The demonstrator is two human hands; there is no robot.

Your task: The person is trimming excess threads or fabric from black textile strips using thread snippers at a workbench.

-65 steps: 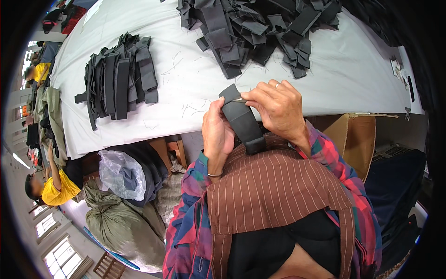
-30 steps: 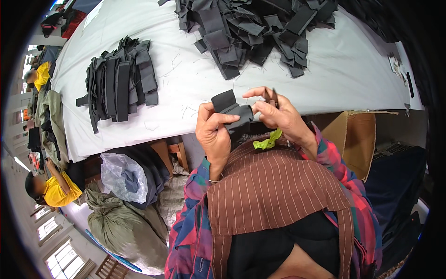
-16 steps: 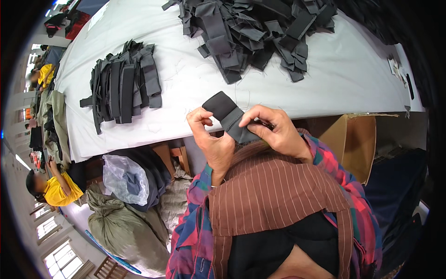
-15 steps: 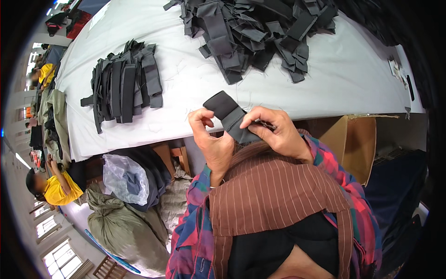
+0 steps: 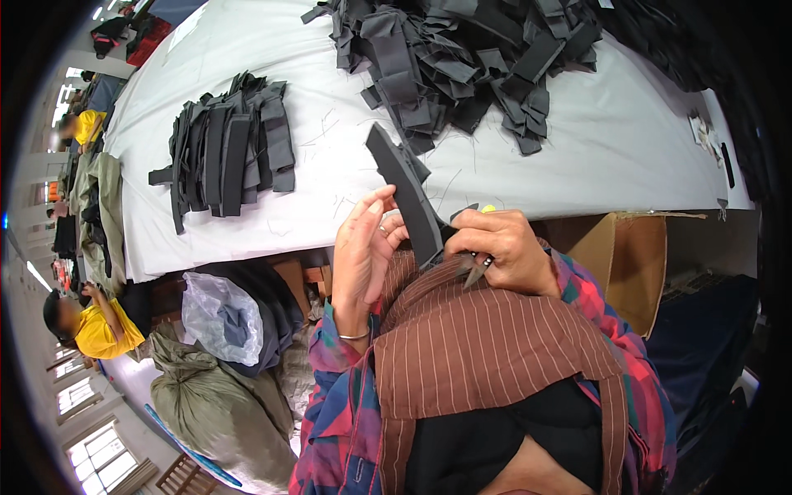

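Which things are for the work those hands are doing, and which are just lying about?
Probably for the work:
dark cloth strip, touched by the left hand
metal snips, it seems, in the right hand
big strip heap
smaller strip bundle

Probably just lying about:
plastic bag
green sack
cardboard box

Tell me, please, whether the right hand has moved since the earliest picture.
Yes, the right hand has moved toward the brown apron: against the white table, it was mostly beyond the front edge then and is mostly on the near side now.
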